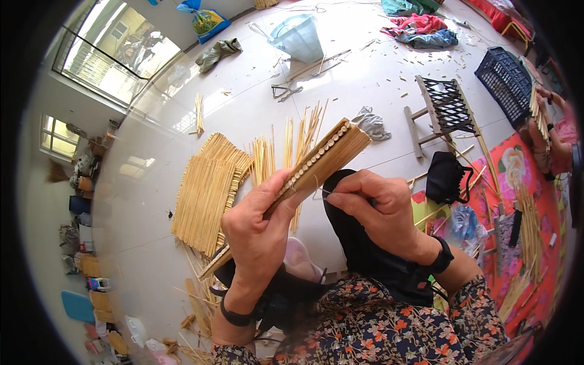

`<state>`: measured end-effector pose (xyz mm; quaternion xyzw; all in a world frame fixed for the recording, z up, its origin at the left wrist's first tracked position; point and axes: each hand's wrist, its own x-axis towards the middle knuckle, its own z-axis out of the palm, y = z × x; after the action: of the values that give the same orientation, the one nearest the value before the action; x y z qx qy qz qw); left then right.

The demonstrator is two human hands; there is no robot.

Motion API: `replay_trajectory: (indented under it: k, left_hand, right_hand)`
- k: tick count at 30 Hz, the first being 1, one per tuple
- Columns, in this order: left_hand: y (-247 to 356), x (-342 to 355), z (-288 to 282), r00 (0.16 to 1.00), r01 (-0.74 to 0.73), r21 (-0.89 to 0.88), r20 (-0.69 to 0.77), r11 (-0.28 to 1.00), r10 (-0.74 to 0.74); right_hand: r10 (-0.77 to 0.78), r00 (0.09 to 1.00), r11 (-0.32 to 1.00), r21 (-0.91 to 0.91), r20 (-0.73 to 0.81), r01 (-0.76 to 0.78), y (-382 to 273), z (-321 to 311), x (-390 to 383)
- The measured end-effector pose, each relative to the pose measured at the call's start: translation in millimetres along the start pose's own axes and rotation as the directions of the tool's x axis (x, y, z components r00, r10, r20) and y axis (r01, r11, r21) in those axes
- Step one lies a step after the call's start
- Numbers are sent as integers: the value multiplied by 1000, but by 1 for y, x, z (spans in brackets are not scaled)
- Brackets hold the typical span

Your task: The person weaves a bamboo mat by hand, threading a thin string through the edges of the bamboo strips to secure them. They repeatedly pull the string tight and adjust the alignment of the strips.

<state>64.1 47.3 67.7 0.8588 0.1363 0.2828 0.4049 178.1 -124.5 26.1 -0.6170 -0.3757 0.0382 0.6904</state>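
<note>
A narrow panel of straw-coloured stalks [344, 149] is tilted up toward the far right, a row of pale cut ends along its upper edge. My left hand [258, 222] is closed around its middle, thumb on the near face. Beside that face, my right hand [380, 207] pinches a thin needle-like piece [326, 191]; the fingers hide most of it. A fine pale thread [317, 181] loops between it and the panel. To the left, finished-looking stalk panels [204, 198] lie stacked on the floor. Loose stalks [263, 159] lie beyond my left hand.
A low wooden stool [447, 103] with a black woven seat stands at the far right, near a dark plastic crate [502, 85]. On the right, a red floral mat [511, 164] bears stalks and a black bag [447, 176]. Another person's hand [547, 100] holds stalks there.
</note>
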Motion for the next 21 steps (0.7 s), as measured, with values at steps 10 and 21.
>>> replay_trajectory:
  k: [10,21]
  left_hand:
    - [-3,1,1,999,33,-70,-6,997,-33]
    - [-3,0,1,999,40,-59,-13,997,-40]
  right_hand:
    - [78,994,995,-68,75,-73,-3,-3,-2]
    - [47,999,997,-60,12,-46,-6,1,-5]
